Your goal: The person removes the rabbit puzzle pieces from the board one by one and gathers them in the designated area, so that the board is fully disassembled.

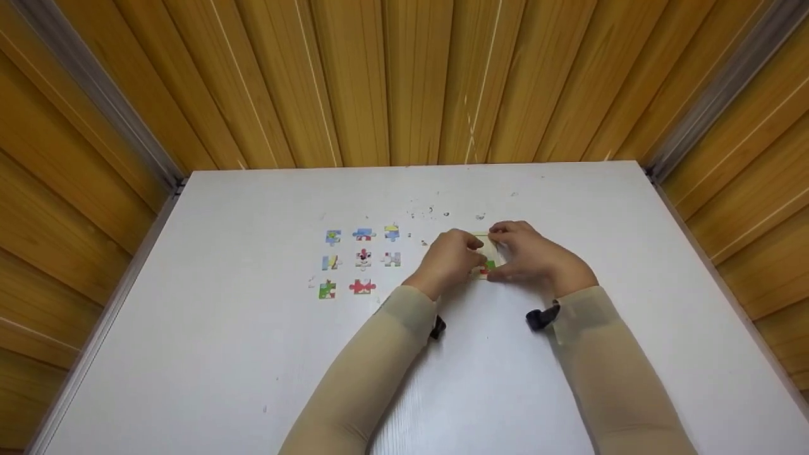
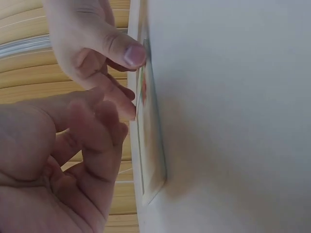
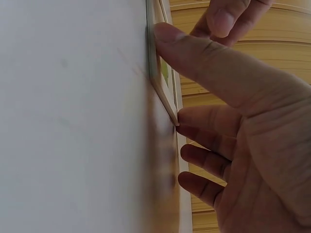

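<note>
A shallow light puzzle tray (image 1: 481, 234) lies on the table between the hands. Inside it, at the near side, sits a green and red jigsaw piece (image 1: 490, 266), partly covered by fingers. My right hand (image 1: 537, 254) grips the tray at its right end, thumb (image 3: 194, 56) on the near rim and index finger at the far corner. My left hand (image 1: 450, 258) hovers at the tray's left side with loosely bent fingers (image 2: 97, 150); nothing shows between them. Left of it, several loose jigsaw pieces lie in spaced rows, among them a red piece (image 1: 363, 287) and a face piece (image 1: 363, 258).
The white table (image 1: 253, 354) carries small dark specks and scuffs (image 1: 431, 210) beyond the pieces. Wood-look panels (image 1: 411, 82) wall in its back and sides. A black wrist strap (image 1: 542, 318) shows at the right sleeve.
</note>
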{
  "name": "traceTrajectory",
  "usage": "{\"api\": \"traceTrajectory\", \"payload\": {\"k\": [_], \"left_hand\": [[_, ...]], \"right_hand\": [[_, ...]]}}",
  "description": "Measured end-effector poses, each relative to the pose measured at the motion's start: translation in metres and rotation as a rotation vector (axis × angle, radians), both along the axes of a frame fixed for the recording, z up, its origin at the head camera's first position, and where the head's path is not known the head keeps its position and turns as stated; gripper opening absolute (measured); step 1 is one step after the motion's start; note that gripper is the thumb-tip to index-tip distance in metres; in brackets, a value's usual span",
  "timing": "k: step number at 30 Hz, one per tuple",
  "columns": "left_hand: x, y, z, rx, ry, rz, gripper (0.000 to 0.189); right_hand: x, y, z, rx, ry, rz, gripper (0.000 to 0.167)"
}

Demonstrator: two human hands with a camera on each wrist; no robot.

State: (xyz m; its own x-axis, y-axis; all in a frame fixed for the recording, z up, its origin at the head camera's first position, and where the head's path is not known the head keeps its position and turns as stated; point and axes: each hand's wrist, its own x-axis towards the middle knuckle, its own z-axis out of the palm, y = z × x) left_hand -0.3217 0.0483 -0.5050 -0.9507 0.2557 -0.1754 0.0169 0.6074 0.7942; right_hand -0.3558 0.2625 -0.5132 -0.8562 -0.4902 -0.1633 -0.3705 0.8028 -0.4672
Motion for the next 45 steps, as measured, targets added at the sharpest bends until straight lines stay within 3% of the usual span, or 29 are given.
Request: {"api": "traceTrajectory", "payload": {"k": [10,18,23,34,45], "left_hand": [[-0.003,0.01,-0.006,-0.203,0.043,0.001,0.03],[-0.001,0.016,-0.009,-0.284,0.099,-0.018,0.019],[-0.001,0.017,-0.009,-0.301,0.121,-0.029,0.014],[0.002,0.016,-0.007,-0.245,0.086,-0.017,0.013],[0.002,0.014,-0.009,-0.211,0.078,-0.002,0.008]], "right_hand": [[-0.001,0.001,0.001,0.033,0.031,0.016,0.094],[-0.001,0.0,-0.002,0.029,0.05,0.011,0.094],[-0.001,0.0,-0.002,0.024,0.061,0.004,0.092],[0.0,0.001,-0.003,-0.005,0.029,-0.001,0.092],[-0.005,0.009,-0.011,-0.101,-0.008,0.02,0.093]]}}
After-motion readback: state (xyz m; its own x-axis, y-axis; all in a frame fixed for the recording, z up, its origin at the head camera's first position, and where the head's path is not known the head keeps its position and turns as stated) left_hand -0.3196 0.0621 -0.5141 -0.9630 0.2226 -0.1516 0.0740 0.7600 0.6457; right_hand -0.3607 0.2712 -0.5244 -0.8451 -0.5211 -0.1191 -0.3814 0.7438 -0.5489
